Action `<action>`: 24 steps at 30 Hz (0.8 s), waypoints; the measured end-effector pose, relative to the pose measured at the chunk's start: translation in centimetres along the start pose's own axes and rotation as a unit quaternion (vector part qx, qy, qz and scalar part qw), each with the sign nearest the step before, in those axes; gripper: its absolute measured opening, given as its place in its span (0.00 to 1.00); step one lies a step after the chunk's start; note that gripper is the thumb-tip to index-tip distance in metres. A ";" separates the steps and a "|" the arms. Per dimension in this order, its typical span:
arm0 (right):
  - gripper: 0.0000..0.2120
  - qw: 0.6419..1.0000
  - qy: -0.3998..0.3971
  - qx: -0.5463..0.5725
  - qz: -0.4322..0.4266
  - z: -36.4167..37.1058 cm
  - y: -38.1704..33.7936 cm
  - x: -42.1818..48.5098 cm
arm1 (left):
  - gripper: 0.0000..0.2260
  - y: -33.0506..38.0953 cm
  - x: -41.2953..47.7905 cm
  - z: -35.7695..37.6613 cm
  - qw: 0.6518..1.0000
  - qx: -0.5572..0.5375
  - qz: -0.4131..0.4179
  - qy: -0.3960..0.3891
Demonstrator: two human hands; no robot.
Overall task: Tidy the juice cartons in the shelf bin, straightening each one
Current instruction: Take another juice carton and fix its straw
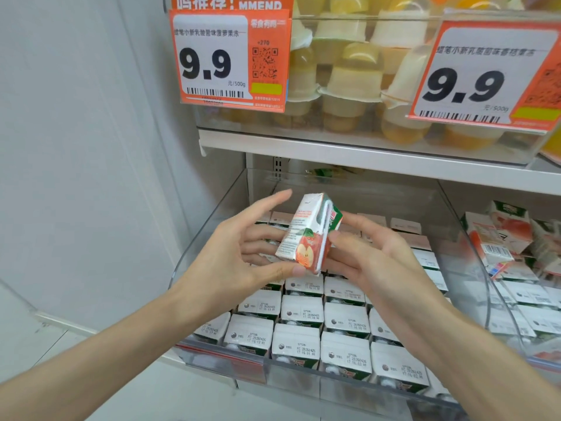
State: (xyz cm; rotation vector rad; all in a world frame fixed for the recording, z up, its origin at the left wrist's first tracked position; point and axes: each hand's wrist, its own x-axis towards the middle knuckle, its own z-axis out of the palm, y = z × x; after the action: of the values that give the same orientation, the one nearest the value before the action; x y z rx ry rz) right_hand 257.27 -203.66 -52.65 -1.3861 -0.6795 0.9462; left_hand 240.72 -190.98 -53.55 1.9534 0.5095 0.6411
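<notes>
Juice carton (pixel 306 235), apple print, tilted in the air over the clear shelf bin (pixel 209 235), above the rows of cartons (pixel 303 311) standing in it. My left hand (pixel 236 259) pinches its lower corner, thumb in front, fingers (pixel 261 230) behind, index straight up. My right hand (pixel 376 262) grips its right edge, thumb by the straw. Far right, next bin (pixel 520 332) holds toppled cartons (pixel 498 235).
</notes>
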 end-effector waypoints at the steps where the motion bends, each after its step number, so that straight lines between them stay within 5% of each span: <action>1: 0.19 1.000 -0.017 0.019 0.009 0.1 0.0 0.0 | 0.46 -0.1 0.0 0.1 1.000 0.013 0.004 0.012; 5: 0.29 0.998 -0.043 -0.033 -0.007 0.2 0.5 -0.1 | 0.43 -0.5 -0.3 0.7 0.995 0.089 0.026 0.020; 11: 0.27 0.993 -0.030 -0.089 -0.072 -0.6 0.6 -0.1 | 0.44 -0.7 0.0 0.7 0.997 0.067 0.007 -0.031; 24: 0.17 0.992 -0.089 0.082 -0.024 0.1 1.1 0.5 | 0.22 -0.3 0.1 -0.1 0.989 -0.116 -0.061 -0.067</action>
State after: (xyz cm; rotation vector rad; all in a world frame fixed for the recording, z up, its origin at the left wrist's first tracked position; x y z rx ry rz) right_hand 257.28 -203.25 -53.83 -1.1449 -0.7467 1.0714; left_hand 240.70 -190.74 -53.72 1.7185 0.4463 0.4665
